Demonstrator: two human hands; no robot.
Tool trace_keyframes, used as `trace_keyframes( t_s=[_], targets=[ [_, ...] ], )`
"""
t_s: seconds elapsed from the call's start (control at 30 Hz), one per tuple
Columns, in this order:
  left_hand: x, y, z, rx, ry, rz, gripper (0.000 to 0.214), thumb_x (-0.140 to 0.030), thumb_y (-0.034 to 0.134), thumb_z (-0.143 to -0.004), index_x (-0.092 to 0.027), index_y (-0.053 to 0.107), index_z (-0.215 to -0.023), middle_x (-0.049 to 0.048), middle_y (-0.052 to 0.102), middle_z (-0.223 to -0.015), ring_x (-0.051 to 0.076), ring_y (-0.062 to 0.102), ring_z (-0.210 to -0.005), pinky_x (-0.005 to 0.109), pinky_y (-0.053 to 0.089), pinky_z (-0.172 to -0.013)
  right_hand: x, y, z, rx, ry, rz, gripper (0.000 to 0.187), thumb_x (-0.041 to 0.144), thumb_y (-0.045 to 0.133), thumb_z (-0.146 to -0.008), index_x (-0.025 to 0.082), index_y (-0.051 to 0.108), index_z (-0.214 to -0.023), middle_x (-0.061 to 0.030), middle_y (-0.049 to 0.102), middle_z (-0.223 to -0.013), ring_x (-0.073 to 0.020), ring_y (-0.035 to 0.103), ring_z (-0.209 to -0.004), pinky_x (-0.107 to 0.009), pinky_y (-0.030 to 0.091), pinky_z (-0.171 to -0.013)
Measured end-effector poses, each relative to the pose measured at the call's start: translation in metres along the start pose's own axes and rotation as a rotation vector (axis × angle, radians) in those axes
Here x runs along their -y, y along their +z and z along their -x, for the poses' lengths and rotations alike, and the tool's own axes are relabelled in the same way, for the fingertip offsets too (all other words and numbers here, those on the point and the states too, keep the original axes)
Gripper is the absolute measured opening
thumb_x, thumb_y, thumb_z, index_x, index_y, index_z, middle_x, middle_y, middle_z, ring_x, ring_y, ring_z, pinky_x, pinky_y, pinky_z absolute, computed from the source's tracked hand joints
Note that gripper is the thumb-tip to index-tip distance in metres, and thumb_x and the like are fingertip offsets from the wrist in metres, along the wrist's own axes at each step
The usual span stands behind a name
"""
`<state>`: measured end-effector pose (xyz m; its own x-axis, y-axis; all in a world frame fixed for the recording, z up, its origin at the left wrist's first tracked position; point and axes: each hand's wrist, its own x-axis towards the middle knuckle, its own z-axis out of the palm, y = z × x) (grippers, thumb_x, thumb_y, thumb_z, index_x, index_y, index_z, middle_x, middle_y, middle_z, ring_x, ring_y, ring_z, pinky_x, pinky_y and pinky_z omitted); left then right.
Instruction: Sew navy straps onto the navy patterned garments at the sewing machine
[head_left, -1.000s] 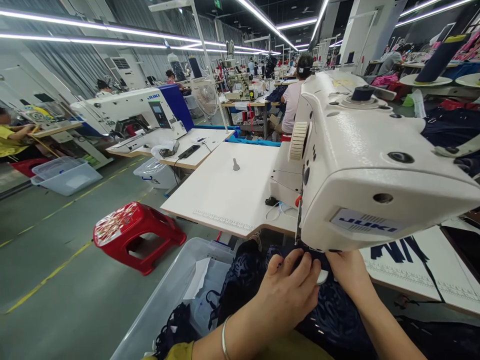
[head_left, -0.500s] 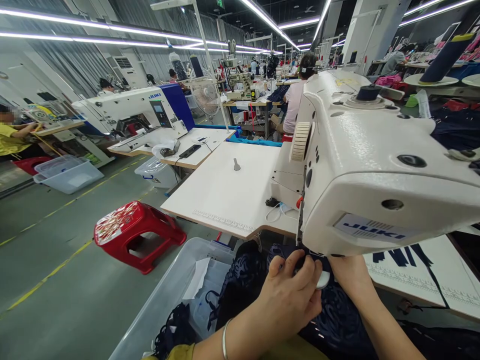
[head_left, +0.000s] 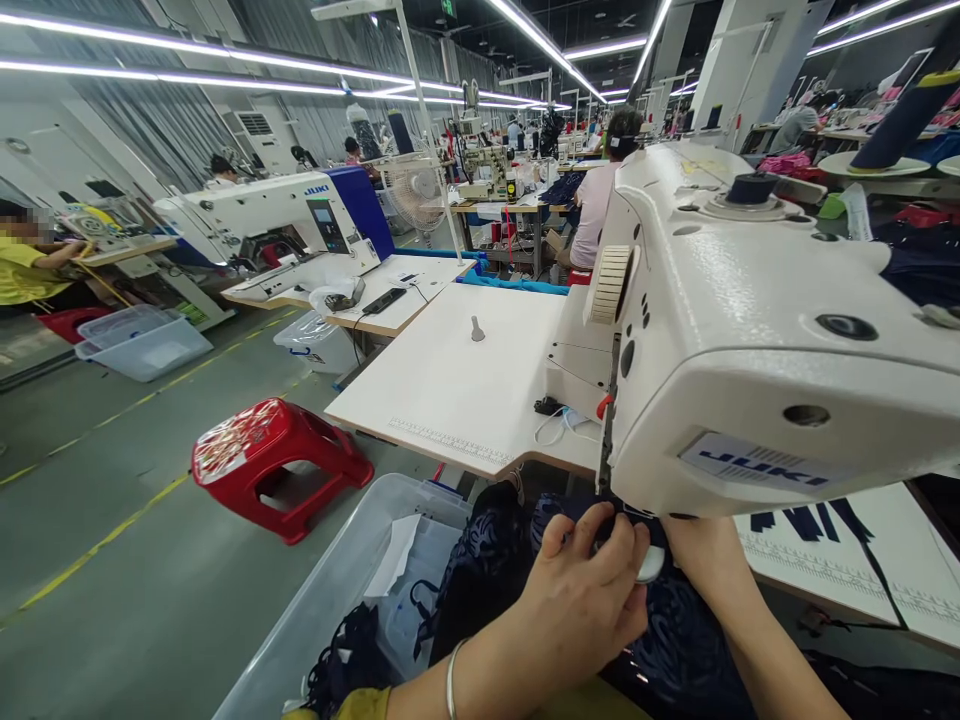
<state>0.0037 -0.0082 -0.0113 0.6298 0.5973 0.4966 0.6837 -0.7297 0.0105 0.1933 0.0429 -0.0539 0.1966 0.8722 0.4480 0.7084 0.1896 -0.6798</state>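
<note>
1. The left hand [head_left: 581,590] has its fingers bent and bunched at the dark navy, shiny-patterned fabric [head_left: 686,635], just below the needle area of the white, rounded sewing machine [head_left: 757,330] lettered JUKI. The thumb is hidden, so whether the hand pinches the cloth cannot be told.
2. The right hand [head_left: 694,540] reaches in from the other side, its fingers out of sight beneath the machine's head; how far open they are, and what they hold, cannot be told.
3. The navy fabric lies beneath both hands and spreads down between the forearms toward the person's lap.
4. A smooth white rounded piece [head_left: 651,564] shows between the hands, right beside the left fingers.
5. A slim silver-coloured bangle [head_left: 451,680] circles the left wrist, above an olive-yellow sleeve [head_left: 364,703].
6. To the left of the hands stands a clear plastic bin [head_left: 289,615], with a bundle of thin navy straps [head_left: 349,655] and a white paper sheet [head_left: 395,557] inside.
7. Beyond the hands is a white tabletop with a printed ruler edge [head_left: 450,380], bearing a small grey metal piece [head_left: 477,329].
8. Narrow dark navy cloth strips [head_left: 806,523] lie on the white surface to the right.
</note>
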Motion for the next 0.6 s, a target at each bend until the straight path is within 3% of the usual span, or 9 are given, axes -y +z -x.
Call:
trace_keyframes(
  t_s=[0.2,0.6],
  targets=[
    [-0.0002,0.0028,0.0033,0.009,-0.012,-0.033,0.042,-0.033,0.044,-0.096,-0.015,0.054,-0.132,0.0033,0.057,-0.129,0.023,0.045,-0.124,0.036,0.031,-0.092,-0.0005,-0.004,-0.0035,0.019,0.023,0.011,0.022,0.039,0.051,-0.073,0.024,0.065,-0.08,-0.0099,0.075,-0.089,-0.0329,0.066,-0.097,-0.046,0.049,-0.092],
    [-0.0008,0.0047,0.0092,-0.006,-0.031,-0.057,0.043,-0.038,0.044,-0.097,-0.018,0.053,-0.134,0.0071,0.058,-0.127,0.024,0.048,-0.123,0.035,0.037,-0.094,0.0021,-0.0071,-0.0014,0.128,0.055,-0.058,0.028,0.039,0.053,-0.075,0.024,0.068,-0.092,-0.01,0.075,-0.094,-0.0366,0.062,-0.107,-0.05,0.05,-0.089]
  ],
)
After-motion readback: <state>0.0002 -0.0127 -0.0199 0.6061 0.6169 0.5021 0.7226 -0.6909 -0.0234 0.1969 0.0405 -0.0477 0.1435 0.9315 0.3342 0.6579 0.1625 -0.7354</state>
